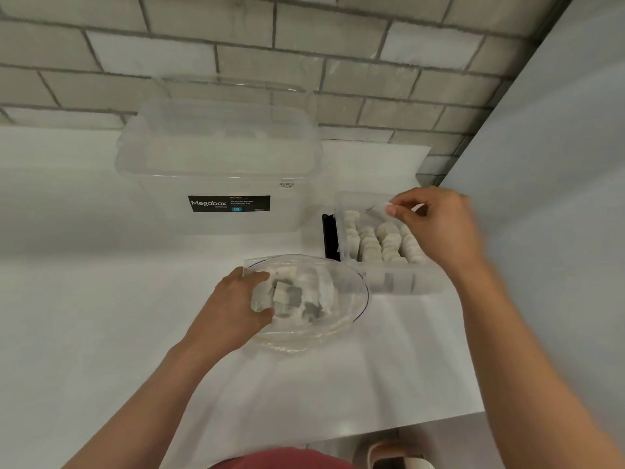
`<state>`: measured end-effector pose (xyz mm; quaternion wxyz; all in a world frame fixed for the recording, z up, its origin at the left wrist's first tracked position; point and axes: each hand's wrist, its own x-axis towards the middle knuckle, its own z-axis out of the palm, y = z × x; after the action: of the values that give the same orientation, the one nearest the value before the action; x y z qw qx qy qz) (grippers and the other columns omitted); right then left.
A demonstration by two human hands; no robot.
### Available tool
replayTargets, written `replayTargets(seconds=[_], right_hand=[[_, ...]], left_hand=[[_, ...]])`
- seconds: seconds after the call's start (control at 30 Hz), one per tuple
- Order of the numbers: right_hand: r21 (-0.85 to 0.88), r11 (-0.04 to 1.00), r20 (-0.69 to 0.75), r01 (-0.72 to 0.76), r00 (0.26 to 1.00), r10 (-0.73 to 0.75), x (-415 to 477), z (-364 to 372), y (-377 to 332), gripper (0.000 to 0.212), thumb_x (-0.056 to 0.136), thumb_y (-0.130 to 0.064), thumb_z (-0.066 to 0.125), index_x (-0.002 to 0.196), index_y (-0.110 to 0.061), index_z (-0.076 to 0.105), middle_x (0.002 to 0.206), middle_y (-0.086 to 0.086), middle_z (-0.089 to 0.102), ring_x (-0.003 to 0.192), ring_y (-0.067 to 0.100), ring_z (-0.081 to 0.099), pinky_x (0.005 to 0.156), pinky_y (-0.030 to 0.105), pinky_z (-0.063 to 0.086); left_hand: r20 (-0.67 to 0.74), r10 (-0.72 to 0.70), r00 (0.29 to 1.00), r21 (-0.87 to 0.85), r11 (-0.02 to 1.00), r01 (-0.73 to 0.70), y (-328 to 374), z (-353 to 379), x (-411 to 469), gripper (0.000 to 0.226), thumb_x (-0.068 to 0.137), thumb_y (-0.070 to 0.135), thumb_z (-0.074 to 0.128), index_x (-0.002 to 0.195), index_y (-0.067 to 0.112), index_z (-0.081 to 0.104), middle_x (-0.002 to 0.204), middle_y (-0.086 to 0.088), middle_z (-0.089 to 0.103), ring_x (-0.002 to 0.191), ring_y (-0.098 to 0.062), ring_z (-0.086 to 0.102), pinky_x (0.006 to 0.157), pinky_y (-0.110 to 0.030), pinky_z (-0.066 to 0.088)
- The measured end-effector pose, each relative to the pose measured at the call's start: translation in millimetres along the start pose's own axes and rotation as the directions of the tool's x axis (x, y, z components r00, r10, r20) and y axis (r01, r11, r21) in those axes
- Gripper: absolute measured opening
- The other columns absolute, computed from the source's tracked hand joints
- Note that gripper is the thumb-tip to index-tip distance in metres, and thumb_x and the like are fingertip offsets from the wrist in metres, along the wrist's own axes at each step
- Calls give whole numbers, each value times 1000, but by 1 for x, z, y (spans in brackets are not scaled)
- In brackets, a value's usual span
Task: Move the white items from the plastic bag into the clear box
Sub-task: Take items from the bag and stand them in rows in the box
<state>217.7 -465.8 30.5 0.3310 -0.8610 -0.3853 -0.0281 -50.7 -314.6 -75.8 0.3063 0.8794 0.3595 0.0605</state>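
Head view shows my right hand [436,225] raised over the far end of the clear box [389,282], with one white item [385,208] pinched between thumb and forefinger. That grip is narrow, closed on the item alone; the other fingers are curled clear of it. The item sits at the left tip of the hand, directly above the box's far rim, so the way down into the box is short and nearly straight.

Inside the box, the white items already placed [382,243] stand on edge in rows that run from the near wall toward the far wall. The rows look full at the near end; the open room appears to lie at the far end, under the pinched item. I judge the item should go in on edge, flat face in line with its neighbours.

My left hand [236,306] rests on the table [101,299] at the left side of the plastic bag [341,319], thumb and fingers gripping the bag's rim and holding the mouth open. More white items [287,296] lie loose in the bag, touching one another. The bag lies just beside the box's near left corner, so the right hand is nearer the box and the left is nearer the bag.

A larger lidded storage box [216,170] stands behind, well apart from both hands.
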Motion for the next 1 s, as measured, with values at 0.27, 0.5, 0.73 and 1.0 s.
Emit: replayTargets(seconds=[0.27, 0.5, 0.73, 1.0], right_hand=[[-112, 994, 553, -3, 831, 65, 22, 47, 26, 8, 75, -30, 87, 78, -32, 80, 77, -18, 72, 81, 2, 66, 77, 25, 53], [-199, 980, 517, 6, 850, 99, 40, 80, 31, 12, 72, -32, 87, 80, -31, 78, 77, -18, 67, 86, 13, 68, 80, 33, 58], [-234, 972, 409, -30, 904, 126, 39, 89, 39, 22, 69, -41, 88, 83, -29, 76, 87, -9, 72, 90, 19, 66, 78, 34, 57], [281, 960, 6, -24, 1000, 23, -6, 27, -22, 20, 76, -46, 85, 80, -28, 76, 75, -17, 71, 52, 5, 50, 57, 18, 43]], left_hand=[[-8, -34, 999, 27, 999, 34, 4, -6, -2, 64, 81, 33, 74, 140, 27, 52, 123, 2, 54, 114, -18, 54, 84, -23, 40], [-23, -47, 999, 25, 999, 47, 4, -10, -2, 64, 80, 31, 75, 140, 25, 53, 125, 0, 54, 115, -20, 55, 88, -24, 43], [-23, -37, 999, 29, 999, 38, 2, -8, -1, 64, 79, 31, 75, 139, 24, 53, 125, 0, 55, 112, -18, 56, 83, -21, 39], [-9, -9, 1000, 18, 1000, 9, 1, -8, 1, 67, 78, 27, 77, 140, 24, 52, 126, -2, 54, 114, -19, 55, 83, -21, 38]])
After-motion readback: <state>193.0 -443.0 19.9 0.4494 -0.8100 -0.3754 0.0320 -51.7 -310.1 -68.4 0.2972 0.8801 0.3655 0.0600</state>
